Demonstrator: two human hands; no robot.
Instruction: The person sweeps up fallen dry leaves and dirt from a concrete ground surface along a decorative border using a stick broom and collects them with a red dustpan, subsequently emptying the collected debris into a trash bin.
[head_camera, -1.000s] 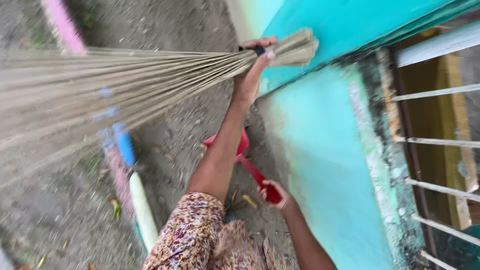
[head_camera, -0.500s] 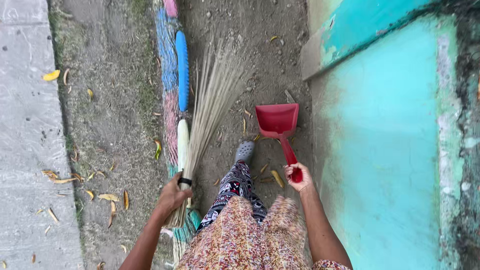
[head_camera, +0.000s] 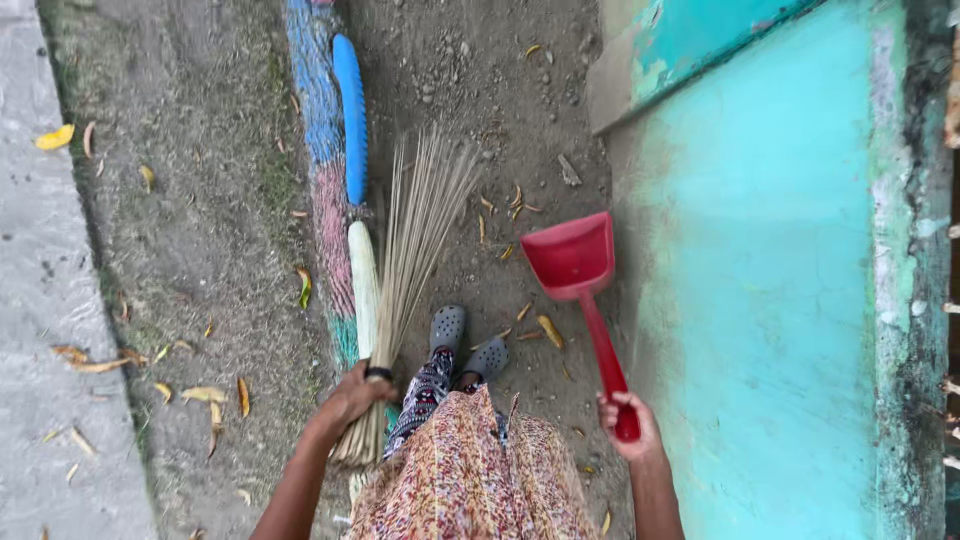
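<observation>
Compared with half a second back, the view sits a little closer and the stick broom (head_camera: 415, 260) has swung slightly: its bristle fan now points up and a touch right, tips spread over bare dirt near the blue section of the painted curb (head_camera: 348, 120). The red dustpan (head_camera: 572, 258) has shifted too, its scoop now angled up and left. A full second back the broom was raised across the view against the wall; now it is down by the ground.

Broom: a bundle of thin, pale, stiff sticks, bound tight at the butt end, flaring out at the far end. Dark band near the grip. Dustpan: red plastic, boxy scoop, long straight red handle.

Left hand (head_camera: 352, 398) is closed around the bound end of the broom, just below the dark band; the sticks run away from it, up the frame. Right hand (head_camera: 628, 425) is closed around the end of the dustpan handle; the scoop lies ahead of it, low over the dirt, just beside the turquoise wall (head_camera: 760, 280). I cannot tell if the scoop touches the ground.

Grey clogs (head_camera: 466, 342) stand between broom and dustpan. Yellow dry leaves (head_camera: 549, 330) lie on the dirt near the scoop.
</observation>
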